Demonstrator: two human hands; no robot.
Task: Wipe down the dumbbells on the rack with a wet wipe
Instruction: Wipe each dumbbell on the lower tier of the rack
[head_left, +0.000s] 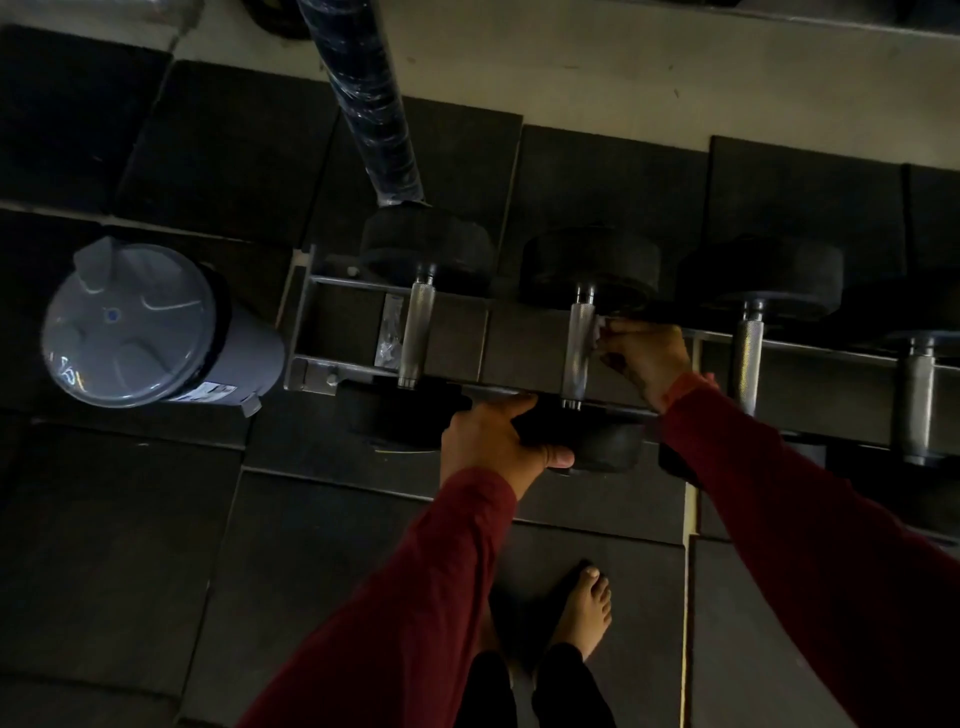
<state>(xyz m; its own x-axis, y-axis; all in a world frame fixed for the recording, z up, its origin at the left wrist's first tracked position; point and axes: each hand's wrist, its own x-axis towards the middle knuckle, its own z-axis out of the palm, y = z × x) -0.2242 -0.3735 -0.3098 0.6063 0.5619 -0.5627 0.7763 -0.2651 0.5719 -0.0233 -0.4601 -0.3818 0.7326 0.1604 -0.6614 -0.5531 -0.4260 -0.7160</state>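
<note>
From my feed I look straight down on a low metal rack (519, 358) carrying a row of black dumbbells on dark rubber floor tiles (130, 519). The second dumbbell (577, 353) from the left lies across the rails, its knurled steel handle in the middle of my view. My right hand (649, 358) sits against the right side of that handle with the fingers curled, pinching a small white wet wipe (602, 328) that touches the handle near its far end. My left hand (493, 441) wraps over the near black head of the same dumbbell, thumb along the near face and fingers over the top. Both arms wear dark red sleeves. A grey lidded bin (140, 325) stands on the floor just left of the rack, and a black wrapped pole (363, 98) rises behind it. One bare foot (584, 608) shows below, on the tiles.
</note>
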